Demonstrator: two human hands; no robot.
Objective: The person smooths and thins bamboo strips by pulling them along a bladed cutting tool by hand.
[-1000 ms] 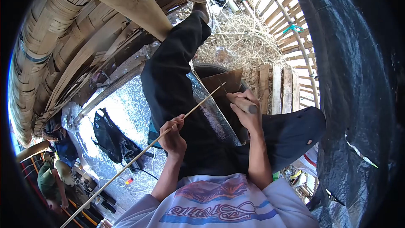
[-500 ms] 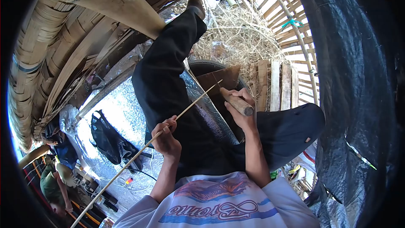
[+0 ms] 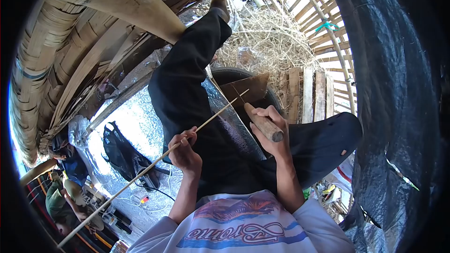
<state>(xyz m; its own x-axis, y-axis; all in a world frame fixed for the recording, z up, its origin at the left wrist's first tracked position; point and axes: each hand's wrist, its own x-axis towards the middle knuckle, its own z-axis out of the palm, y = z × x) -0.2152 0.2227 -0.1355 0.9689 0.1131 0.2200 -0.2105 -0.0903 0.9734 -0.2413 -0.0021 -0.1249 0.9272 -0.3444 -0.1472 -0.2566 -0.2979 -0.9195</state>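
Note:
My left hand (image 3: 185, 152) is closed around a long thin bamboo stick (image 3: 133, 182), which slants from the lower left up to a tip near the middle. My right hand (image 3: 273, 129) grips the thick wooden handle of a knife (image 3: 265, 124). Its blade shows only as a thin dark line beyond the handle, crossing or beside the stick close to its tip; whether they touch I cannot tell. Behind the tip is a brown board (image 3: 246, 88), standing inside a dark round tub (image 3: 229, 72).
A black bag (image 3: 122, 152) lies on shiny silver sheeting (image 3: 136, 107) at left. Straw (image 3: 267, 33) covers the ground ahead, beside a bamboo slat fence (image 3: 323, 14). Black plastic sheeting (image 3: 389, 89) hangs at right. Another person (image 3: 65, 201) is at lower left.
My right hand has moved slightly down and right with the knife, its handle tilting more downward. The stick's lower end has swung up and left, while my left hand stays nearly in place.

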